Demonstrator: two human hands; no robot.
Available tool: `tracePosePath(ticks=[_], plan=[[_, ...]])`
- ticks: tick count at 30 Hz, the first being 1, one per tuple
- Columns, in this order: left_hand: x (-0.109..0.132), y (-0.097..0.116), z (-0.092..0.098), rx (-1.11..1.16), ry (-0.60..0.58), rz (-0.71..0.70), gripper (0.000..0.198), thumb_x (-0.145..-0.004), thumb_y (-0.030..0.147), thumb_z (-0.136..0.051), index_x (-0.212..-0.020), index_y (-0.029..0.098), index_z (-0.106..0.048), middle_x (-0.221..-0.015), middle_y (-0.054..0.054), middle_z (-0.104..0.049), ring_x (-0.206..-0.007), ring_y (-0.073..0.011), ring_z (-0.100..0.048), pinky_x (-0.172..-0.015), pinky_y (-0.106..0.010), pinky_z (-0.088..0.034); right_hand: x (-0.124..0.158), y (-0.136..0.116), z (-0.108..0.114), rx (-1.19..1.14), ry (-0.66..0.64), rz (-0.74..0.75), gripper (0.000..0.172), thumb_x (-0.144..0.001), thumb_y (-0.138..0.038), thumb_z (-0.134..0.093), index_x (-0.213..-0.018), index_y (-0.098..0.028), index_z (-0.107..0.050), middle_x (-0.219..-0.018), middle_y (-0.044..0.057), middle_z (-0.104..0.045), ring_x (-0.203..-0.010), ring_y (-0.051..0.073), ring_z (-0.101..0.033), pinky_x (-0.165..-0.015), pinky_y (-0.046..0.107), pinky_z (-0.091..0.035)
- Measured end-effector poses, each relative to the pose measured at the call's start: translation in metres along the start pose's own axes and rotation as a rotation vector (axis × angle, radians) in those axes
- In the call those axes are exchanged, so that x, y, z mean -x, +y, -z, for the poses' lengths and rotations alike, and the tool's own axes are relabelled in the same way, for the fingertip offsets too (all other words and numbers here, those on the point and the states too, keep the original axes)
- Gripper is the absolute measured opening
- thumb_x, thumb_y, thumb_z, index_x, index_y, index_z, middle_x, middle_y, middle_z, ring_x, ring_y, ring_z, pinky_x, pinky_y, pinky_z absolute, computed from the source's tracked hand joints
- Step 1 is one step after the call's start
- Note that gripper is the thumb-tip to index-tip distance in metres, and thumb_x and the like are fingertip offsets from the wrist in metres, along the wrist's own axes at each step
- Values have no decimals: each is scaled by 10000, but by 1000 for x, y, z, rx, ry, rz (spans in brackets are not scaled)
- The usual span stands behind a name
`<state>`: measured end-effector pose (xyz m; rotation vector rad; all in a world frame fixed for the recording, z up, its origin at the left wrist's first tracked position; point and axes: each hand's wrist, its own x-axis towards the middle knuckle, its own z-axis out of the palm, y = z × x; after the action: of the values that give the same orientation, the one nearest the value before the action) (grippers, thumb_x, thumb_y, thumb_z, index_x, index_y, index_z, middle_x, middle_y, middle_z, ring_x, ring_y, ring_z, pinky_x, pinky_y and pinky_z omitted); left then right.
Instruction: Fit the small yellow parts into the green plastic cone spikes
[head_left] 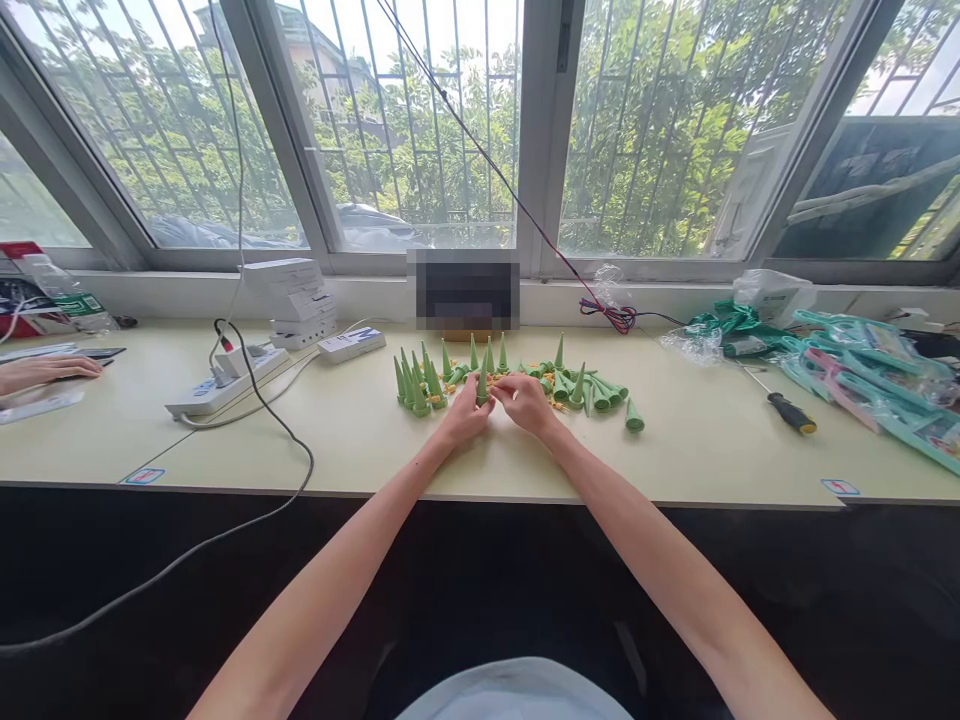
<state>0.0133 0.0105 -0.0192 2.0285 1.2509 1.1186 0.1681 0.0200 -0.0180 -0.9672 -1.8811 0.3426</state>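
Note:
My left hand point(469, 415) is closed round a green cone point(482, 389) that stands point up between the fingers. Right beside it, my right hand point(523, 402) has its fingers pinched together near the cone; what they hold, if anything, is too small to make out. Several upright green cones point(418, 390) are grouped to the left of my hands. On the right, more green cones point(606, 392) lie on their sides, with one apart point(634, 416). Small orange pieces point(559, 404) are scattered among the cones.
Another person's hand point(56, 370) rests at the far left of the table point(345, 450). A power strip point(225, 385) with cables and white boxes point(296, 300) stand left. At right are a screwdriver point(791, 412) and teal packaged items point(877, 370). A blurred dark object point(466, 290) stands behind.

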Motion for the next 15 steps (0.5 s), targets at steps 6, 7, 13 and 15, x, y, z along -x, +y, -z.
tracePosePath(ticks=[6,7,13,15], plan=[[-1,-3,-1,-37,8,-25,347,-826,261,-516,-1150,178,-425,-1036,-72,-640,-849,-168,-611,-699,-272,-463,1,-6,2,-64,-20,-67,227,-843,-249,-557,-668,-170,-677,-646,14,-631,-613,130,-493,-627,246,-366],[-1,-3,-1,-44,6,-29,336,-826,258,-513,-1141,180,-427,-1020,-66,-639,-845,-167,-609,-704,-273,-462,1,-6,2,-71,-22,-72,221,-837,-251,-558,-667,-170,-673,-644,14,-627,-613,130,-490,-624,245,-364],[1,-2,0,-61,-7,-41,299,-830,245,-504,-1113,188,-428,-987,-52,-624,-852,-170,-597,-743,-288,-468,0,-5,1,-163,-46,-128,208,-806,-271,-553,-662,-169,-663,-564,-2,-560,-555,120,-457,-579,245,-358],[1,-1,0,-63,-7,-48,298,-830,239,-508,-1113,188,-432,-982,-53,-622,-852,-172,-594,-756,-297,-471,-1,-4,0,-231,-63,-157,218,-797,-295,-562,-660,-162,-667,-547,-1,-555,-537,119,-465,-560,245,-365]])
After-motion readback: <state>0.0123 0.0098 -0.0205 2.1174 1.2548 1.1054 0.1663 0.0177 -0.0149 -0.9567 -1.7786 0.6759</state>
